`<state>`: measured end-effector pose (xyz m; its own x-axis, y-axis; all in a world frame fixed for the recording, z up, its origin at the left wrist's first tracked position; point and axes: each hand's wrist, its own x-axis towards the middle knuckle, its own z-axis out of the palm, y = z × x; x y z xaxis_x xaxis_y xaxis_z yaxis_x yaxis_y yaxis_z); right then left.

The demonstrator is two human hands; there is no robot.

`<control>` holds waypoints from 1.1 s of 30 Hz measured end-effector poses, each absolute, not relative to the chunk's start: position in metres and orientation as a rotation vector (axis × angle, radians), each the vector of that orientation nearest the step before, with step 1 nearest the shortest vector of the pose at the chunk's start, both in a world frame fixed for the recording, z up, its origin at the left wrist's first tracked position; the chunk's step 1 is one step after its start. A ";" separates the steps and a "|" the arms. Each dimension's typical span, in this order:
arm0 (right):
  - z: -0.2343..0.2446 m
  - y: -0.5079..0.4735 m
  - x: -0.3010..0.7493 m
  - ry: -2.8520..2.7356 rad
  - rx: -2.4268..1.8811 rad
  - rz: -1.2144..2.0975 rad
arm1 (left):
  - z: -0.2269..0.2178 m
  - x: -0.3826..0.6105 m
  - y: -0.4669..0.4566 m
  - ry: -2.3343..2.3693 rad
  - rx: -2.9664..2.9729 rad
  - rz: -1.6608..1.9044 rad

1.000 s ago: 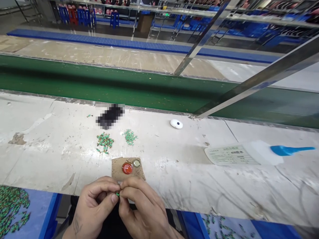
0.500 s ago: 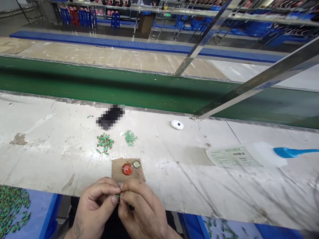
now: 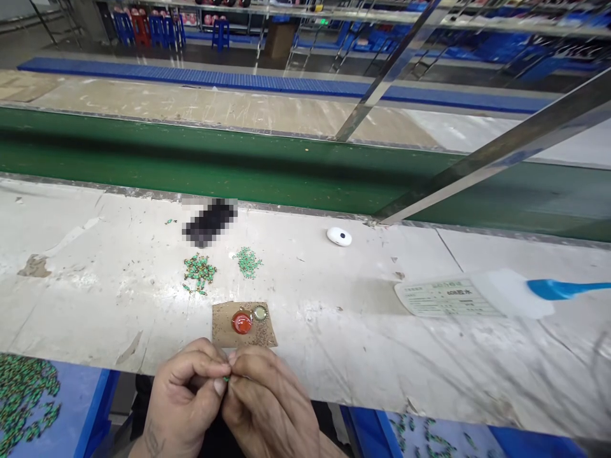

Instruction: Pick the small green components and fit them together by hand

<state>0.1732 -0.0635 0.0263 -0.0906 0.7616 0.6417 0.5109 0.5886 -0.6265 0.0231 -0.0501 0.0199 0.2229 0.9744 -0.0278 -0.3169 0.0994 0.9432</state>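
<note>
My left hand [image 3: 184, 397] and my right hand [image 3: 267, 401] meet at the bench's near edge, pinching a tiny green bead-like piece [image 3: 226, 378] between their fingertips; most of it is hidden. Just beyond them lies a square of brown cork or cardboard [image 3: 224, 334] bearing a red round dish [image 3: 242, 322] and a small metal-rimmed cap [image 3: 260, 312]. Two small heaps of green pieces [image 3: 199, 270] [image 3: 247, 262] sit farther out on the white worktop [image 3: 119, 305]. A pixelated dark object [image 3: 210, 222] lies behind them.
A green conveyor belt [image 3: 191, 165] runs behind the worktop. A white oval object [image 3: 338, 236], a printed label [image 3: 446, 299] and a blue-handled tool [image 3: 563, 289] lie to the right. Blue trays [image 3: 28, 401] [image 3: 429, 436] holding green pieces sit below the near edge.
My fingers have closed farther over the green piece, and my right hand has rolled slightly toward my left. The view has shifted a little.
</note>
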 end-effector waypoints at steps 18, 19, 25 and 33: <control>0.044 -0.057 0.175 -1.463 -1.124 0.786 | 0.027 0.022 -0.037 0.919 1.126 1.087; 0.044 -0.057 0.176 -1.430 -1.109 0.874 | 0.029 0.022 -0.036 0.922 1.152 1.098; 0.043 -0.057 0.178 -1.192 -1.083 1.261 | 0.036 0.024 -0.034 0.921 1.301 1.162; 0.040 -0.056 0.175 -0.995 -0.968 1.493 | 0.031 0.024 -0.037 0.836 1.290 1.240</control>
<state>0.1747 -0.0563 0.0401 -0.1239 0.9899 -0.0685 -0.3173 -0.1050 -0.9425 0.0239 -0.0373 0.0310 0.2015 0.9624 0.1822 -0.1922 -0.1435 0.9708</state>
